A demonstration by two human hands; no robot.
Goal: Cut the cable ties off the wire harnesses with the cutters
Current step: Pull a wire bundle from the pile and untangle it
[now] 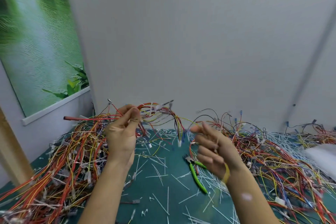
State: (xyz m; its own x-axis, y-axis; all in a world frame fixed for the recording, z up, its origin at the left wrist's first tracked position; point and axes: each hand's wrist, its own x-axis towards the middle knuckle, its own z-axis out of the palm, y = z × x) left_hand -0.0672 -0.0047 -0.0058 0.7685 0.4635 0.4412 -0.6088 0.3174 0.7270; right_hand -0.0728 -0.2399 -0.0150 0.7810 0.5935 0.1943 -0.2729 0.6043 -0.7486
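My left hand [122, 132] is raised above the green mat [154, 187], pinching a wire harness [156, 112] of red and yellow wires with white cable ties on it. The harness arcs to the right and hangs down near my right hand [212, 147]. My right hand is blurred, fingers partly curled, and a thin yellow wire of the harness runs to its fingertips; whether it grips the wire is unclear. The green-handled cutters [196, 172] lie on the mat below my right hand, touched by neither hand.
A big tangle of harnesses [60, 165] covers the left side of the mat, another pile [272, 160] the right. Cut white cable ties [160, 174] litter the middle. A grey wall stands close behind; a wooden post [11, 151] rises at far left.
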